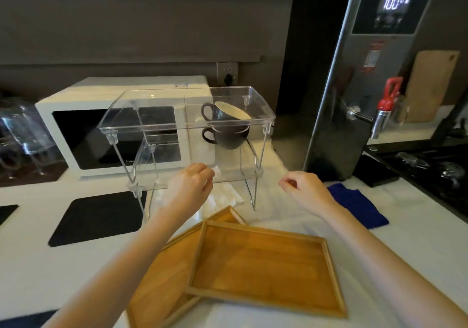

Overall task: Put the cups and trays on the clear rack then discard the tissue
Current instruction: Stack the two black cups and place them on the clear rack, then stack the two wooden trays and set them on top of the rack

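Observation:
A clear acrylic two-tier rack (pixel 162 127) stands on the white counter. Two dark cups (pixel 228 138) are stacked on the rack's right side, the upper one tilted with its pale inside showing. Two wooden trays (pixel 260 264) lie overlapping on the counter in front of me, one partly under the other. A white tissue (pixel 222 196) lies under the rack's front edge. My left hand (pixel 190 188) hovers over the tissue with fingers curled, and I cannot tell if it touches it. My right hand (pixel 304 188) is loosely closed and holds nothing, just right of the rack.
A white microwave (pixel 76 130) sits behind the rack. A tall steel hot-water dispenser (pixel 354 74) with a red tap stands at the right. A blue cloth (pixel 359 206) lies right of my right hand. Black mats (pixel 98 216) lie at left, with glassware at far left.

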Demonstrator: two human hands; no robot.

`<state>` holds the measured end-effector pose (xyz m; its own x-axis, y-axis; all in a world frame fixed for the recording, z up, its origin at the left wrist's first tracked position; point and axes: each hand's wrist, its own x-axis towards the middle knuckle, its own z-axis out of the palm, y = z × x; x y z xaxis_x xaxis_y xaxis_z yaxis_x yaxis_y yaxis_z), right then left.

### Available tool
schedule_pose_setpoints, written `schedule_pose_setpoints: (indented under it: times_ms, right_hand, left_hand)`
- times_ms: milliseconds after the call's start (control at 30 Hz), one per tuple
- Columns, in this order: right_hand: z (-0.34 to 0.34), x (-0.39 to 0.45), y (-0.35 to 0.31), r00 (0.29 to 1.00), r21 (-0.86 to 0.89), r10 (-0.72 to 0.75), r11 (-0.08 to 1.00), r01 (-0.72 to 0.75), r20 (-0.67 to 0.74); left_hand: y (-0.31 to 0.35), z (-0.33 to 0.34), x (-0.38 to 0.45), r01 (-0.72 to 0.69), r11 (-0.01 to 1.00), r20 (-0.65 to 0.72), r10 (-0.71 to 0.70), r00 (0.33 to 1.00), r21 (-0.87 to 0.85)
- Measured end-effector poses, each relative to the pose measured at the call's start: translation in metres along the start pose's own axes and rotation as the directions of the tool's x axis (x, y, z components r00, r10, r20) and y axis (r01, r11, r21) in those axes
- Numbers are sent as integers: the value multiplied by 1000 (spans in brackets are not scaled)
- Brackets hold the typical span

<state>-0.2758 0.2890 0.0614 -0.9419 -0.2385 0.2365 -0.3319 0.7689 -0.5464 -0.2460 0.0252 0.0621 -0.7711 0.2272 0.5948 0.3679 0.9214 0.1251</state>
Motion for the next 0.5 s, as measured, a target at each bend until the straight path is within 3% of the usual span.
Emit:
schedule_pose_setpoints:
  times_ms: [133, 267, 400, 500]
  right_hand:
    - [16, -65, 28, 998, -137, 64, 989, -62, 11]
    - [30, -120, 53, 983, -263, 168, 954, -145, 69]
    - [39, -158, 61, 961, -253, 273, 933, -255, 40]
    - [44, -171, 57, 935, -134, 354, 928, -347, 31]
  left_hand:
    - [14, 7, -54, 26, 1000, 55, -25, 998, -11]
    - [21, 23, -100, 268, 962, 287, -244, 926, -47]
    - [29, 23, -132, 424, 904, 337, -381, 861, -63]
    - [35, 17, -144, 558, 821, 349, -491, 798, -122]
